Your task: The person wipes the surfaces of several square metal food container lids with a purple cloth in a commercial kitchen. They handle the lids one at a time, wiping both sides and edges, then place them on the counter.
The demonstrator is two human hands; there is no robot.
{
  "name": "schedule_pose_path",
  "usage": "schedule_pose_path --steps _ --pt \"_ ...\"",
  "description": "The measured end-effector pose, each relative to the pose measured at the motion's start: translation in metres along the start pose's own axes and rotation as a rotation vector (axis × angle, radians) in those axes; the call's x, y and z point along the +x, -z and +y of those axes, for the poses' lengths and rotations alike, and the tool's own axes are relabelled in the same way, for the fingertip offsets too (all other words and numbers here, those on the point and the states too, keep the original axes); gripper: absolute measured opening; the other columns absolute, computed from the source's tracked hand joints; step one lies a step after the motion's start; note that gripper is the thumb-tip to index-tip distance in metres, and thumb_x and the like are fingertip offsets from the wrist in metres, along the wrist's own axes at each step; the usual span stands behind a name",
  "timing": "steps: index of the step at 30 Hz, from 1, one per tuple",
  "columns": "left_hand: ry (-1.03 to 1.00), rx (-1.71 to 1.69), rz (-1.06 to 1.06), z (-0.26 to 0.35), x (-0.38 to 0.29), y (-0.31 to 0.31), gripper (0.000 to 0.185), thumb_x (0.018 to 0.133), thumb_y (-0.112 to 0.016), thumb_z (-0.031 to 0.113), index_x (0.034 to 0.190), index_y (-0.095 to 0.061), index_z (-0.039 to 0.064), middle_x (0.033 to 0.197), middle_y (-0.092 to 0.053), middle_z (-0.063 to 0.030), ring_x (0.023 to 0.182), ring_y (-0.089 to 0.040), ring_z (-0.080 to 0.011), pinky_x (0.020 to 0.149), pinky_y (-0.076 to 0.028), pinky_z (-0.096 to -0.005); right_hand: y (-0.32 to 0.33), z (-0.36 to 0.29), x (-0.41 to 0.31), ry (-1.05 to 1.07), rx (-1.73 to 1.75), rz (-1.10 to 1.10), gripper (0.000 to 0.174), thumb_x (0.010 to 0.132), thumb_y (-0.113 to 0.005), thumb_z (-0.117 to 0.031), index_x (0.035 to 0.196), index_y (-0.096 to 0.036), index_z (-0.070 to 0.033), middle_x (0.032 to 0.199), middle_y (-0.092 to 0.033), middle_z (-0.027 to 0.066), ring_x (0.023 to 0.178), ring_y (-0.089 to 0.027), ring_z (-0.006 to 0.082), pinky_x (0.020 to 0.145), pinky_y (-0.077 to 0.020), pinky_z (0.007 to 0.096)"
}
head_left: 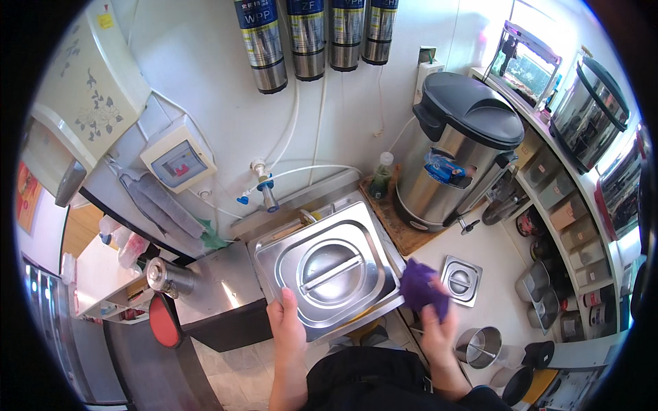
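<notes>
A rectangular stainless-steel food-pan lid (336, 303) with a recessed round centre and a bar handle is tilted above the sink (342, 203). Its near left edge is gripped by my left hand (287, 321), with the thumb lying on top. A bunched purple cloth (422, 288) is held in my right hand (438, 329), just beside the lid's right edge. Both cloth and right hand look slightly blurred. The lid hides most of the sink, though a few items show behind its far edge.
A wall tap (267, 194) stands over the sink's far side. Right of it are a green bottle (380, 182) and a large steel urn (437, 174) on a wooden board. The right counter holds a small steel lid (461, 281) and steel pot (478, 348). A steel canister (169, 277) stands left.
</notes>
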State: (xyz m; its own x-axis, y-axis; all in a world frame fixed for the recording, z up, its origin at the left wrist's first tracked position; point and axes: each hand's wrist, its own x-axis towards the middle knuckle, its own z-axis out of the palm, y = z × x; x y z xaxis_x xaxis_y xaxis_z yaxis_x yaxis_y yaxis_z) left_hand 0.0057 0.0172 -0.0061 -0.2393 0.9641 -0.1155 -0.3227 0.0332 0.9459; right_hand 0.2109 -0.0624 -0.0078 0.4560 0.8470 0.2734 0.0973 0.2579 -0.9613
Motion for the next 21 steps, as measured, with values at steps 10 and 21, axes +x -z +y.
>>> schedule_pose_path --steps 10,21 --pt "-0.239 0.307 -0.144 0.001 -0.022 -0.009 0.038 0.097 -0.046 0.025 0.064 -0.041 0.007 0.062 -0.036 0.0081 0.06 -0.029 -0.0024 0.051 -0.021 -0.0242 -0.061 0.009 0.01 0.448 -0.538 -0.5 0.056 0.064 -0.06 0.006 0.119 -0.048 0.008 0.122 -0.056 0.0192 0.115 -0.053 0.0338 0.099 -0.0393 0.046" --pt "-0.328 0.296 -0.116 0.008 -0.031 -0.004 0.036 0.097 -0.046 0.024 0.07 -0.049 0.001 0.064 -0.048 0.0043 0.062 -0.04 -0.0034 0.054 -0.029 -0.0221 -0.054 0.001 0.02 0.516 -0.536 -0.669 0.056 0.066 -0.064 -0.006 0.121 -0.057 -0.011 0.117 -0.062 0.0022 0.107 -0.06 0.0159 0.102 -0.0285 0.0449"
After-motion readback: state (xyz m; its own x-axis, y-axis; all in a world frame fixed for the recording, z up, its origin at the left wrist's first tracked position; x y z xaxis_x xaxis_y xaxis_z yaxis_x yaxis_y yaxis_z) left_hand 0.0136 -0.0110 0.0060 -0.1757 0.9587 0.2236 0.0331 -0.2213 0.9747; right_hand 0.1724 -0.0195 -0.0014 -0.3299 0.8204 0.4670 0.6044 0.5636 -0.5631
